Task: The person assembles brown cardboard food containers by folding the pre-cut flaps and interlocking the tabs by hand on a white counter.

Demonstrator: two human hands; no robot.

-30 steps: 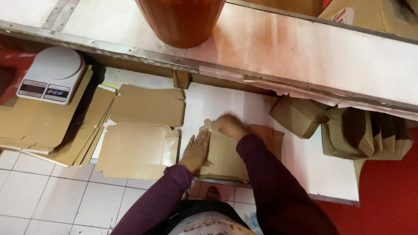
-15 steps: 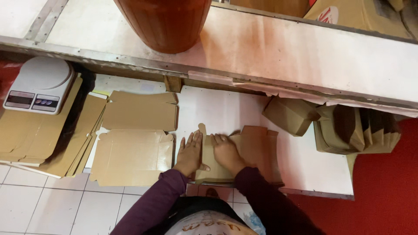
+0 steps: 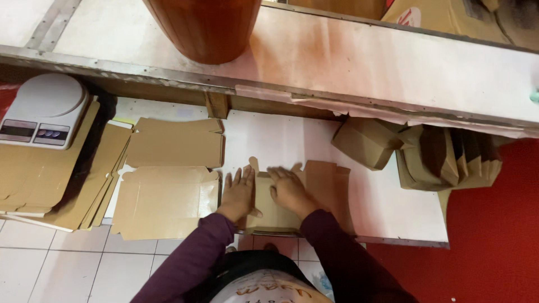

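Observation:
A flat brown cardboard box blank (image 3: pixel 323 188) lies on a white board (image 3: pixel 292 140) in front of me. My left hand (image 3: pixel 238 193) rests flat on the blank's left part, fingers spread. My right hand (image 3: pixel 289 191) presses flat on its middle, fingers pointing left and away. Neither hand grips anything. Both arms wear dark purple sleeves.
Two flat cardboard blanks (image 3: pixel 168 174) lie to the left. A white kitchen scale (image 3: pixel 42 112) sits on a further stack of blanks (image 3: pixel 50 185) at far left. Folded cardboard boxes (image 3: pixel 438 157) stand at the right. A brown round tub (image 3: pixel 205 25) stands on the upper shelf (image 3: pixel 365 62).
My right hand has drawn back from the blank's far edge to its middle. Both hands now press the cardboard flat, side by side.

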